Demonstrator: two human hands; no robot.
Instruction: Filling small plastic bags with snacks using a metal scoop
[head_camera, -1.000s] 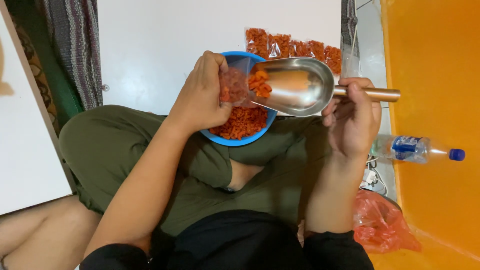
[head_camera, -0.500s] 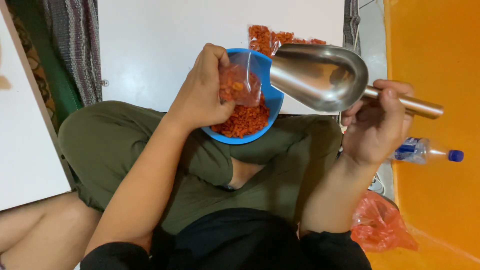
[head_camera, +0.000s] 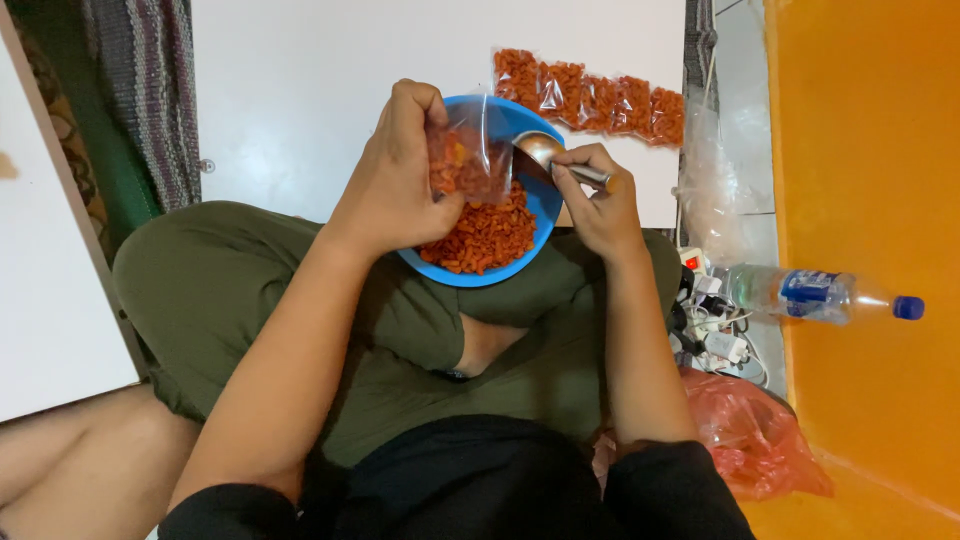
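My left hand (head_camera: 398, 185) pinches a small clear plastic bag (head_camera: 470, 158) partly filled with orange snack pieces, holding it upright over a blue bowl (head_camera: 468, 279). The bowl rests on my lap and holds a heap of the same orange pieces (head_camera: 485, 235). In my right hand (head_camera: 600, 205) is the handle of a metal scoop (head_camera: 538, 150). The scoop's mouth sits low at the bowl's far right side, just beside the bag.
A row of filled clear snack bags (head_camera: 592, 100) lies on the white surface (head_camera: 320, 90) beyond the bowl. At the right are a plastic water bottle (head_camera: 820, 297) on an orange surface, tangled cables and plugs (head_camera: 712, 320), and a red plastic bag (head_camera: 755, 440).
My right hand brought the scoop from up high on the right down and left into the bowl beside the bag. The left hand kept the bag in place, slightly raised.
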